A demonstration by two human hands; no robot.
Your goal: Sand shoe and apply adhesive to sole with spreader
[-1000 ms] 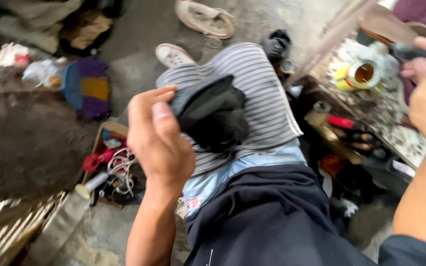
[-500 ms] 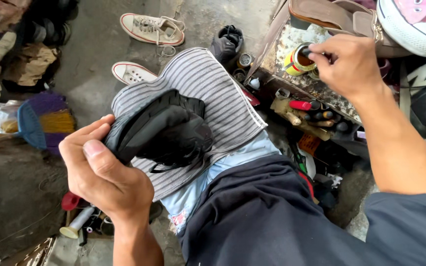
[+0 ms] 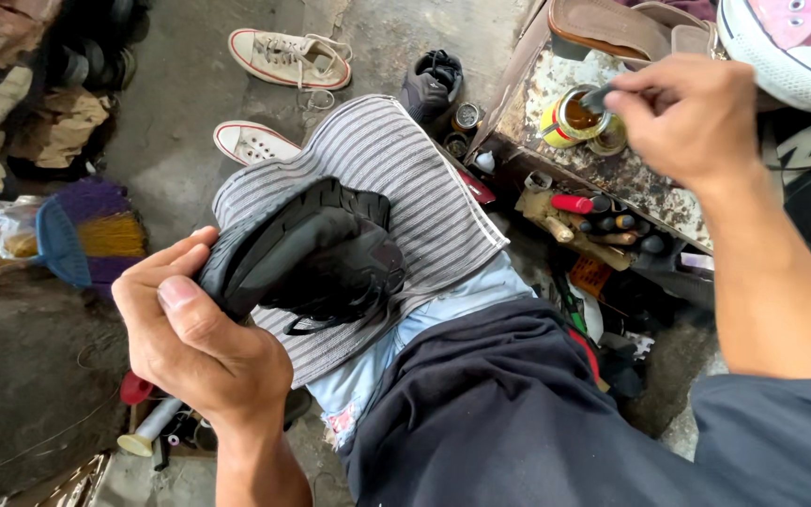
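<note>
Both hands are at work on shoe repair gear. Closed around the near end of a black shoe [image 3: 307,249], the left hand [image 3: 199,343] has its thumb laid over the top and its fingers curled beneath, and it props the shoe on a striped grey cloth [image 3: 396,178] spread over the person's knee; the cloth likely shields the clothing, and the knee gives a firm rest with the sole tipped up toward the eye. At the far right, the right hand [image 3: 687,117] is pinched shut on the handle of a small dark tool, probably a brush [image 3: 597,97], whose tip dips into an open tin of amber glue [image 3: 576,116]. That tin stands on a worn, rust-flecked box top [image 3: 640,164], within easy reach of the working arm.

Counted: one black shoe in hand, one tin, one brush. Two white canvas sneakers [image 3: 288,56] lie on the concrete at the far left centre, well apart from the knee. One further dark shoe [image 3: 434,80] sits just beyond the cloth. Brown sandals [image 3: 612,28] and one pink-and-white sneaker [image 3: 781,42] rest at the far right edge of the box. One blue-handled broom [image 3: 86,235] lies at the left. Small bottles and markers [image 3: 603,211] crowd the shelf under the box; their number cannot be told.
</note>
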